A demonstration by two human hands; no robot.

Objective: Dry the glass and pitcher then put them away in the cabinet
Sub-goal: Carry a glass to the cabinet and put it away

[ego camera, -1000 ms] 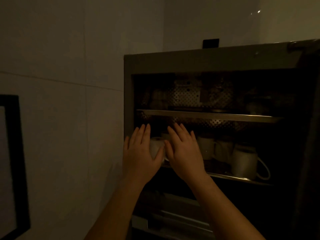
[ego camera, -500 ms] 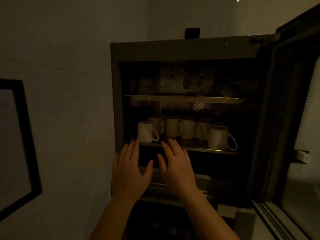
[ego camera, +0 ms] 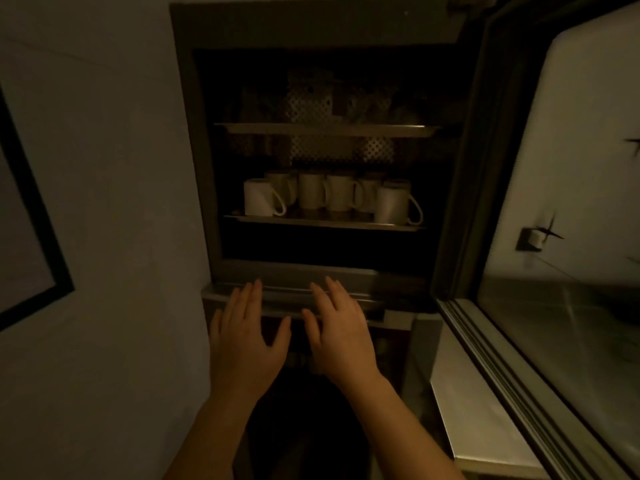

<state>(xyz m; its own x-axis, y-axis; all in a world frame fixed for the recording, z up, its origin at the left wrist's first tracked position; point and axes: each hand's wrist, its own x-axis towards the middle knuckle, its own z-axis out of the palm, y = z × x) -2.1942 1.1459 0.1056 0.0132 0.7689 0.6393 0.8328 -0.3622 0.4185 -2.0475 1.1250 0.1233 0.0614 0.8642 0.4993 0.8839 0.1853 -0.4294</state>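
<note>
Head view, reading left to right: a dark picture frame (ego camera: 52, 258) hangs on the wall at the left edge, beside the open cabinet (ego camera: 311, 26). Inside, an upper shelf (ego camera: 325, 129) carries dim, indistinct items against a perforated back panel; the lower shelf (ego camera: 322, 221) carries a row of white mugs (ego camera: 332, 197), handles to the right, standing close together. The left hand (ego camera: 244, 341) and the right hand (ego camera: 337, 336) are both raised below the shelves, fingers straight and spread, palms away from the camera, holding nothing; the fingertips lie over the cabinet's bottom ledge (ego camera: 291, 296), and contact cannot be confirmed. The cabinet door (ego camera: 554, 202) stands open at the right. Neither a glass nor a pitcher can be identified with certainty in this light; they may be among the shelved items, so the putting-away appears complete or close to it. Risks from here, in my judgement: swinging the door shut could jar the crowded mugs, and the poor light makes a knock against the front-most mug likely should a hand re-enter. No brand, label or legible writing is visible.
</note>
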